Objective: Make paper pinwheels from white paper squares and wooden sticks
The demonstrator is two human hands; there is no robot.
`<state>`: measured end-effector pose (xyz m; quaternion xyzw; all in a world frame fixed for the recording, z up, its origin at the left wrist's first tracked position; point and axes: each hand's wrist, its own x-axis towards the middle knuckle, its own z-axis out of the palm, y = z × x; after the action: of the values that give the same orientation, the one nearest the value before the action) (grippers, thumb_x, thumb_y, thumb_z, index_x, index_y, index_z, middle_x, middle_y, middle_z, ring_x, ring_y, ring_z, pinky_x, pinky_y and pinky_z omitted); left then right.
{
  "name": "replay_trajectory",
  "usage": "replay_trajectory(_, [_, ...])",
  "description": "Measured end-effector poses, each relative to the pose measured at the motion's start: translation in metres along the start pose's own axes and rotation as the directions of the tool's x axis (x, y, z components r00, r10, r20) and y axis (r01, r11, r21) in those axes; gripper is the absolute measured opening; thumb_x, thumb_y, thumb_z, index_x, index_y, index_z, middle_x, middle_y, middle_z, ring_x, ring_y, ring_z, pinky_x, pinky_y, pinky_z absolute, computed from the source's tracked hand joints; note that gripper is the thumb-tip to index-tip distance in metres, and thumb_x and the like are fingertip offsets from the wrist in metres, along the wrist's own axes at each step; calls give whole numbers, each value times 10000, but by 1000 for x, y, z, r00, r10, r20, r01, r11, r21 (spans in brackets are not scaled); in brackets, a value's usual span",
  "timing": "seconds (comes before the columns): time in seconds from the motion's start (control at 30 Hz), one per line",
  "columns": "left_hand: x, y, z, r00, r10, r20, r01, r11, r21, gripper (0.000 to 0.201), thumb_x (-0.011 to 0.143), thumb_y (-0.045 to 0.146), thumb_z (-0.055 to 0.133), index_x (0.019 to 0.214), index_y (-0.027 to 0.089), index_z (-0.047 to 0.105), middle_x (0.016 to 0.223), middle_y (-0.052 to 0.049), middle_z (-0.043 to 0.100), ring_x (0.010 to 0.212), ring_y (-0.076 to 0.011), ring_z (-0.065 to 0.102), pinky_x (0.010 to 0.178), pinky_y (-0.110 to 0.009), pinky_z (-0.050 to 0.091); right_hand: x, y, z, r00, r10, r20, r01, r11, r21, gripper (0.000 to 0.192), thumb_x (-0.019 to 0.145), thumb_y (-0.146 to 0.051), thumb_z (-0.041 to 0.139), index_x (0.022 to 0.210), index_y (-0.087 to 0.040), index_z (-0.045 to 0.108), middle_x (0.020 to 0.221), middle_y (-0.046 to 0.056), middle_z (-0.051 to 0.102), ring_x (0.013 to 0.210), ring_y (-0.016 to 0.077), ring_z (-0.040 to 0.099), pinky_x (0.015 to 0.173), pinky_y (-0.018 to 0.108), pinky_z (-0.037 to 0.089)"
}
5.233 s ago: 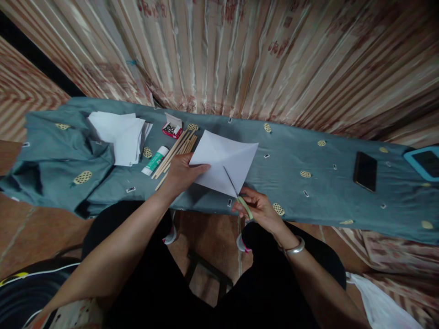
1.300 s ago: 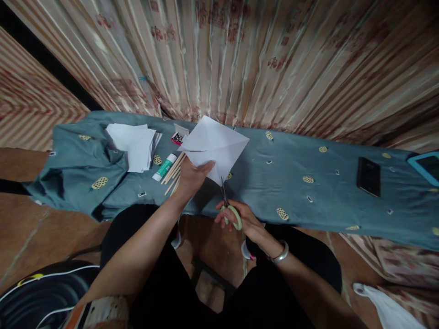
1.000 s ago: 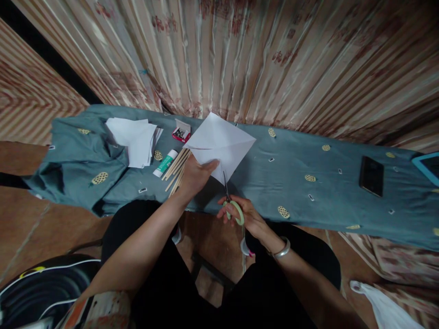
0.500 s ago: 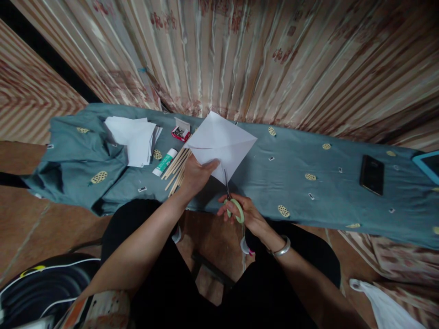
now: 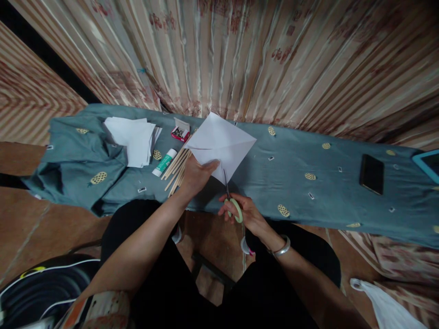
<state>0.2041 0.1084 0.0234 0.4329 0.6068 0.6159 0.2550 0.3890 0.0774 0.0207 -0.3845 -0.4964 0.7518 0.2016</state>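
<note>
At the far left, the grey-blue cloth (image 5: 68,173) with yellow pineapple prints bunches up where it hangs over the end of the table (image 5: 343,201). Just to the right lies a loose stack of white sheets (image 5: 132,139), and beyond it a green-and-white glue stick (image 5: 164,162) rests on its side. Behind the glue stick stands a small red box of pins (image 5: 180,132) with its flap open. A bundle of wooden sticks (image 5: 176,167) lies slanted beside the glue stick, partly hidden by the left hand (image 5: 196,176). That hand's grip is clenched on the near left edge of a creased white paper square (image 5: 221,146), thumb on top, holding it tilted up off the cloth so that one corner points down toward the person. Right below that corner, the right hand (image 5: 245,214) is closed through the pale green handles of a pair of scissors (image 5: 230,197); the blades point up and away and meet the paper at its lower corner, though how far apart the blades stand cannot be told. A silver bangle (image 5: 283,249) sits on the right wrist. Well apart, farther right on the cloth, lies a dark phone (image 5: 372,173), and at the right edge a blue-rimmed tablet (image 5: 428,164) is cut off by the frame. A striped curtain (image 5: 240,59) hangs behind the table.
</note>
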Motion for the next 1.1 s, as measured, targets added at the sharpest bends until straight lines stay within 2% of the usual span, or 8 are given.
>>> replay_trajectory(0.2, [1,1,-2,1000,4,11,-4,1000,27,332,645,239,764,958,179,670,904,-59,738,936,-263,685,919,-394,520,1,-1,2,1000,-8,-20,8,1000,-11,436,668,-540,763,868,-175,633,629,-6,676,459,80,549,394,175,412])
replay_trajectory(0.5, [0,4,-2,1000,1,-8,-1,1000,22,509,639,217,757,1128,177,624,897,-49,739,867,-254,695,887,-395,534,0,-1,1,1000,11,-26,-11,1000,-10,413,660,-485,783,877,-172,625,612,-17,669,458,80,547,389,170,410])
replay_trajectory(0.7, [1,4,-1,1000,14,-14,-14,1000,10,512,643,205,762,1133,171,620,932,-60,735,980,-266,679,953,-414,510,1,0,1,999,20,-30,-21,999,-34,417,682,-502,760,894,-171,619,607,-17,667,451,82,547,371,169,398])
replay_trajectory(1.1, [2,-1,-2,1000,1,-8,0,999,53,313,631,220,768,921,156,671,934,-69,741,904,-253,694,897,-389,539,2,1,1,998,44,-43,-46,998,-35,438,645,-507,782,882,-169,634,578,-17,657,438,87,546,350,165,380])
